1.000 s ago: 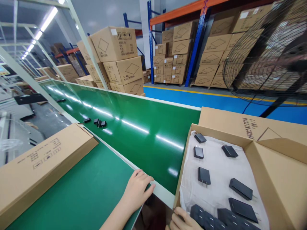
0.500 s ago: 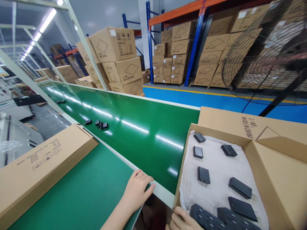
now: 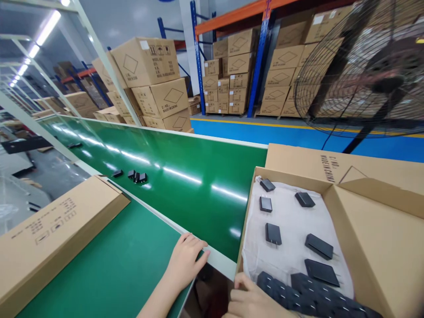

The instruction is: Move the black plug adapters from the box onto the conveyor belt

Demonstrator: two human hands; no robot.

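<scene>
My left hand (image 3: 188, 256) lies over the pale metal rim of the green conveyor, at the corner of the green worktop (image 3: 109, 247). Its fingers are loosely bent, the thumb stands apart, and nothing is in it. At the near left corner of an open cardboard box (image 3: 247, 221) is my right hand (image 3: 248, 298), fingers curled against the wall; its thumb is hidden. Inside, black plug chargers (image 3: 273, 234) lie scattered on a white liner (image 3: 288, 221). Closely packed rows of more black chargers (image 3: 308, 293) fill the near end, partly covered by my right hand.
Several black chargers (image 3: 137, 176) sit on the conveyor belt (image 3: 185, 194). A closed carton (image 3: 59, 234) rests on the worktop at left. Stacked cartons (image 3: 155, 79) stand behind the belt, with loaded racks (image 3: 256, 66) farther back. A large fan (image 3: 364, 75) stands at right.
The whole view has shifted, so most things appear farther left. Against the conveyor's rim, the chargers on the belt have come slightly closer. Both hands keep their places.
</scene>
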